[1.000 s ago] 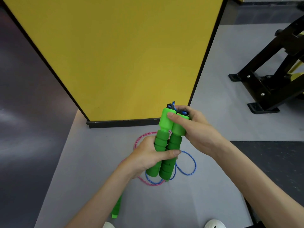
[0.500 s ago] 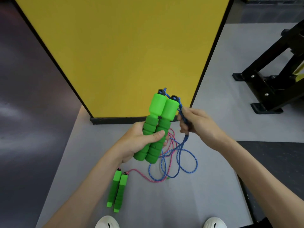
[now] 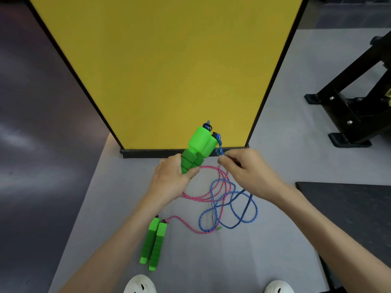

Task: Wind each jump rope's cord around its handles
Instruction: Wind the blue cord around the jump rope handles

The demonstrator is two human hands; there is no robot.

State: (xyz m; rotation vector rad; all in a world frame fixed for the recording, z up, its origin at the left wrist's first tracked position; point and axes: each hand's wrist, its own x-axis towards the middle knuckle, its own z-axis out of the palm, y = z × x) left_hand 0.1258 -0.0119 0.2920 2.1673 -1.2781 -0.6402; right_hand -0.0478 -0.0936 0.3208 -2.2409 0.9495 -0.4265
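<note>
L hand [image 3: 171, 178] grips paired green handles [image 3: 198, 144] before yellow panel [image 3: 169, 70] base; R hand [image 3: 247, 170] pinches blue cord [image 3: 219, 145] beside them. Risk: your slack loops cross pink cord [image 3: 206, 166], so winding may drag it in.

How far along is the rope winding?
No cord is wound yet. The left hand grips the blue rope's two handles together; the right hand pinches the blue cord near their tops. Left: winding it, then the pink rope lying on the floor.
</note>
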